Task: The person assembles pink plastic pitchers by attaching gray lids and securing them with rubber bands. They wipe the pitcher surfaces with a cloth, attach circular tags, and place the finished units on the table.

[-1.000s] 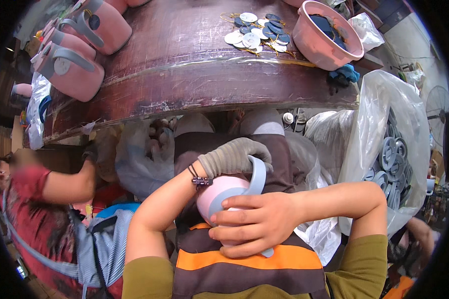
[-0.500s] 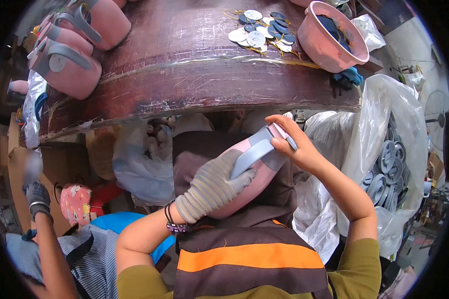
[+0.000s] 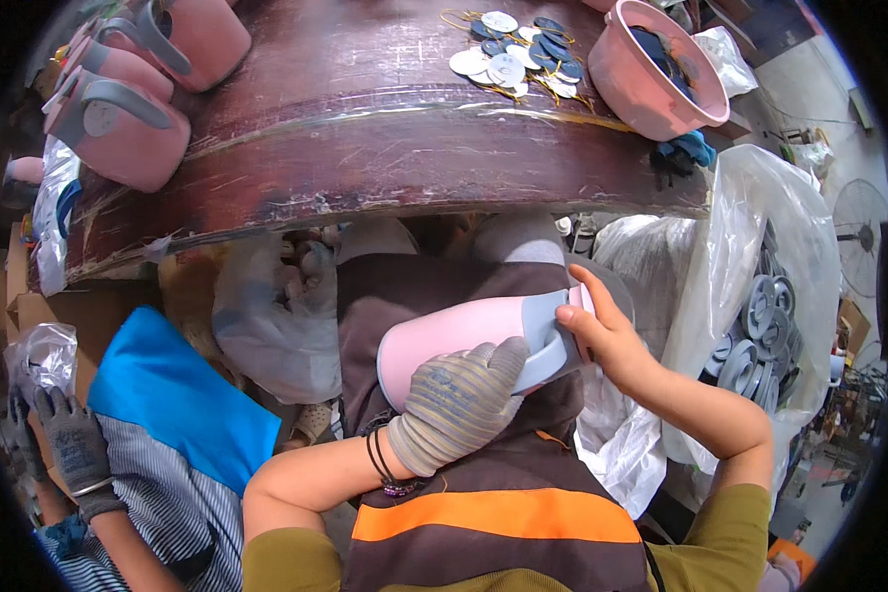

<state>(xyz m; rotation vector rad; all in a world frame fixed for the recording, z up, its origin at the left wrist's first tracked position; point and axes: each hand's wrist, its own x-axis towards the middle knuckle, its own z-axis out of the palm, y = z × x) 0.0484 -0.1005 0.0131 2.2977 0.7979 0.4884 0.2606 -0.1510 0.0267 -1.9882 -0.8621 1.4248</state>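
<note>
A pink jug [image 3: 454, 335] with a grey collar and a grey handle [image 3: 548, 363] lies sideways across my lap, its base to the left and its mouth to the right. My left hand [image 3: 464, 403], in a striped grey glove, closes round the handle and rests against the lower side of the body. My bare right hand [image 3: 610, 340] grips the mouth end, thumb on the grey collar and fingers over the pink top. Part of the top is hidden behind those fingers. Under the jug is my dark brown apron [image 3: 493, 464] with an orange band.
Ahead stands a worn dark red table [image 3: 365, 163] with pink jugs [image 3: 133, 138], round tags [image 3: 508, 64] on strings, and a pink basin [image 3: 641, 109]. At right, a clear bag [image 3: 696, 326] holds grey lids [image 3: 775, 321]. A co-worker's gloved hands [image 3: 77, 444] hold clear plastic at left.
The jug has turned from a steep slant to nearly level, its handle now towards me. My right hand has come lower with its mouth end. The co-worker at left has moved nearer.
</note>
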